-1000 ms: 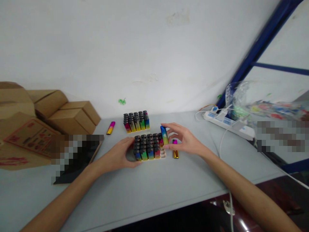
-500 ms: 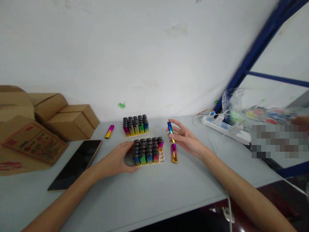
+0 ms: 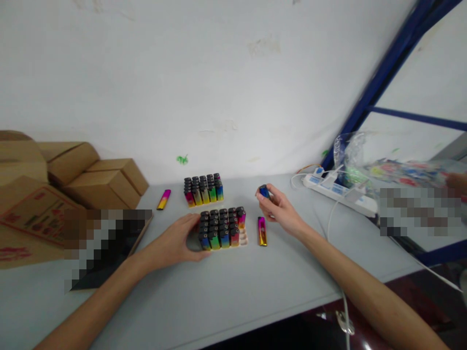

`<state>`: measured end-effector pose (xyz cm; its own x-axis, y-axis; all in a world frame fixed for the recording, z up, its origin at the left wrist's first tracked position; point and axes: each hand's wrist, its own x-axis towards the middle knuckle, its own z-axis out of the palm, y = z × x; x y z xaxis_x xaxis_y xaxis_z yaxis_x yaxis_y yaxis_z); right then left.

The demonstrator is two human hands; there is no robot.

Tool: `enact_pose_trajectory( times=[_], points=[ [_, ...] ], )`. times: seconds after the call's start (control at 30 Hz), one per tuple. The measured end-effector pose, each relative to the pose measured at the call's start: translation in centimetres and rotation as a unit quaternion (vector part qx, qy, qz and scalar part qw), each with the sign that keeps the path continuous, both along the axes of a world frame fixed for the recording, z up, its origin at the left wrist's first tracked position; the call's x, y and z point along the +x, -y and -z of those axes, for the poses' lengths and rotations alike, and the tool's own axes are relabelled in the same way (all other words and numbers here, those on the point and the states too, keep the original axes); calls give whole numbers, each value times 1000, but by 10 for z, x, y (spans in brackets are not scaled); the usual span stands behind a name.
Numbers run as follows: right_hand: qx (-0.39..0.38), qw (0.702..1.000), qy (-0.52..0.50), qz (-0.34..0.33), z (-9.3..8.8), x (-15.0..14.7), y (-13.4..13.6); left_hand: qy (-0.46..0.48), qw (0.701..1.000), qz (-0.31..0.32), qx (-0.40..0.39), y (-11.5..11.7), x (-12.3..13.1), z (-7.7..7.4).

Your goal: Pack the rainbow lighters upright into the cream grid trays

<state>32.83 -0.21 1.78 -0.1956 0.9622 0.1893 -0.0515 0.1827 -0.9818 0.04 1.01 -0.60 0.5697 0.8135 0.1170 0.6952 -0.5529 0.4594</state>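
Observation:
My left hand [image 3: 180,240] is wrapped around the left side of a pale tray [image 3: 243,239], thumb at the front and fingers behind. Rows of black-topped, colourful lighters [image 3: 219,228] stand upright in that tray, and a few slots at its right front corner hold none. Above the table, to the right of the tray, my right hand [image 3: 280,206] is closed on a blue lighter [image 3: 264,191], held between thumb and fingers; its lower part is hidden by the hand. A pink and gold lighter [image 3: 262,231] lies between the tray and my right hand.
Behind stands a second block of upright lighters [image 3: 203,190], with a loose pink-yellow lighter [image 3: 164,200] to its left. Cardboard boxes [image 3: 105,184] and a dark, partly blurred tablet [image 3: 98,270] are at left. A power strip [image 3: 339,194] with white cables lies at right.
My right hand has tilted the blue lighter, so its black top now faces me, and moved it slightly right, away from the lying pink-gold one. My left hand stays at the tray.

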Motion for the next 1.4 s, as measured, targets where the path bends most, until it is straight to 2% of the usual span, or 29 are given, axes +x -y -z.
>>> enact_pose_trajectory(
  times=[0.2, 0.4, 0.53, 0.73, 0.87, 1.07, 1.23, 1.4],
  points=[
    [-47, 998, -18, -32, 4, 3, -8, -15, 1000, -23, -3, -1, -2, 3],
    [-16, 998, 57, 28, 12, -1, -10, -4, 1000, -4, -2, -2, -1, 0],
    [-6, 996, 79, 41, 12, -4, -6, 2, 1000, 0, 7, -2, -1, 0],
    [-33, 998, 56, 19, 6, -3, -6, 5, 1000, 6, -6, -1, 1, -3],
    [-44, 997, 56, 12, 10, -2, -8, -4, 1000, -11, -14, -1, 0, -2],
    [-20, 998, 44, 49, 11, -1, -8, 0, 1000, -2, 0, -2, -2, 2],
    [-63, 998, 0, 9, 5, 0, -7, -3, 1000, -3, -3, -1, 0, -1],
    [-37, 999, -30, -6, 5, 3, -8, -3, 1000, 6, 0, 1, 4, -6]
  ],
)
